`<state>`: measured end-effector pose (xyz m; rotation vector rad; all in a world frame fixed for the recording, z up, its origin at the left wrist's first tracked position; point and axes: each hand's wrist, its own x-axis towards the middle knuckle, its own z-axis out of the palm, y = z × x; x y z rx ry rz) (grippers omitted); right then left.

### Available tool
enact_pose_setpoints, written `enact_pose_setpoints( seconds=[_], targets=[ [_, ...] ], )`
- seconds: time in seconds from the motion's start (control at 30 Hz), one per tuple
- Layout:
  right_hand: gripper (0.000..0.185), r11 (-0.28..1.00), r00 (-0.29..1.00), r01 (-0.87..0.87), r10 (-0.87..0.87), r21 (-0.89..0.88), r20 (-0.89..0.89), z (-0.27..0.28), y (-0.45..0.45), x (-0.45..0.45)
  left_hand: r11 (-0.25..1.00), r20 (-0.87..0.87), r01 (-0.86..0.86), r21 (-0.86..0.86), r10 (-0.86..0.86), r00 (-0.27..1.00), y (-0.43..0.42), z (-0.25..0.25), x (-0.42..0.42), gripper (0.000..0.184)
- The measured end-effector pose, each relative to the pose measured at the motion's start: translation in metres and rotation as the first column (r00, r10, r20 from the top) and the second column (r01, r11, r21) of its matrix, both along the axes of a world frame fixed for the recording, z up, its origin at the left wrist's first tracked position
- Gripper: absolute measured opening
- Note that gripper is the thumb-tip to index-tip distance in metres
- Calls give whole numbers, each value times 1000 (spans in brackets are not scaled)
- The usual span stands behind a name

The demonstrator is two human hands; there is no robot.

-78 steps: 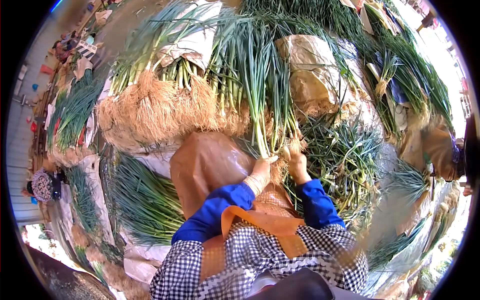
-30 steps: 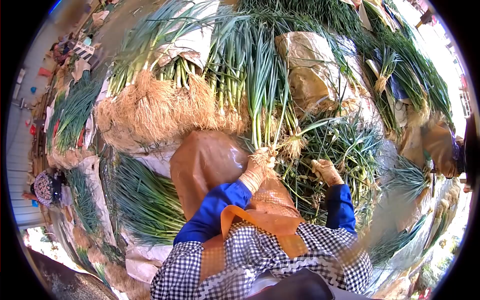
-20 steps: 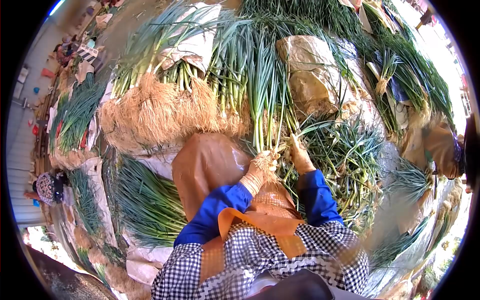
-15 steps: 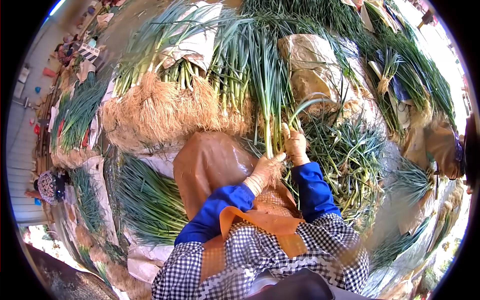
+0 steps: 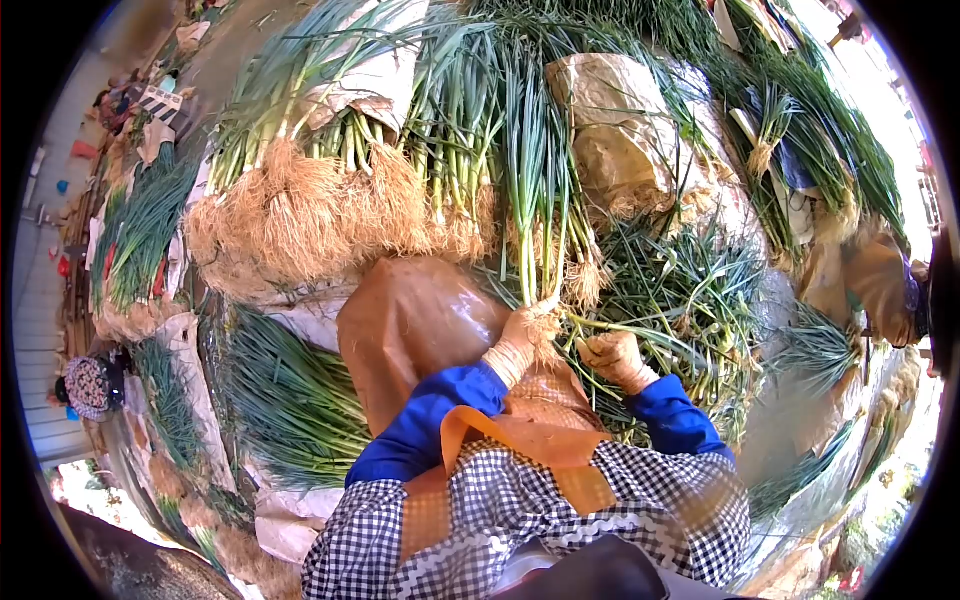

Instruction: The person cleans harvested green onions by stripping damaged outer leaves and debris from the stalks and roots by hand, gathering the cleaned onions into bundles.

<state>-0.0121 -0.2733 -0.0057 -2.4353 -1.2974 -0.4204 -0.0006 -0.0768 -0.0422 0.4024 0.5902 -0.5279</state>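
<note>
Green onions [image 5: 525,190] with long green leaves stand upright in front of me, and my left hand [image 5: 518,338] is closed round their lower ends, with pale roots hanging over the fingers. To the right, my right hand [image 5: 615,358] is closed beside a leafy stalk [image 5: 640,333] that lies crosswise from the left hand's fingertips over the heap. Whether its fingers grip anything is hidden. A few rooted onions [image 5: 585,278] lie just above, between the hands. Beyond them spreads a tangled heap of loose leaves [image 5: 700,290].
Bundles with thick tan roots [image 5: 310,205] lie at the upper left. A beige sack [image 5: 620,130] rests at the upper middle. An orange-brown apron [image 5: 415,310] covers my lap, with a leafy pile [image 5: 290,400] to its left. A person's patterned head covering [image 5: 88,387] shows far left.
My right hand has moved down and right, away from the upright onions. A stalk now lies crosswise by it. My left hand keeps its hold near the same place.
</note>
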Motion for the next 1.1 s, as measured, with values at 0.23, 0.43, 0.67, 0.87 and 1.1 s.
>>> enact_pose_setpoints(
  seconds=[0.23, 0.43, 0.67, 0.87, 1.1],
  targets=[
    [9, 859, 910, 406, -411, 312, -53, 55, 31, 37, 890, 314, 49, -452, 108, 943, 10, 22, -5, 25],
    [17, 713, 892, 452, -361, 537, -271, 17, 88, 78, 992, 292, -73, -107, 102, 951, -7, 38, -8, 23],
    [16, 993, 993, 115, -113, 40, -39, 6, 65, 35, 979, 20, -125, -158, 130, 991, 11, -6, -9, 14],
    [9, 919, 751, 394, -301, 32, -588, 11, 12, 33, 950, 35, 11, -311, 0, 999, 5, 2, -6, 15],
    [19, 388, 166, 837, 490, 385, -856, 20, 59, 42, 969, 50, -49, -244, 63, 997, -1, 10, -2, 9]
  ],
)
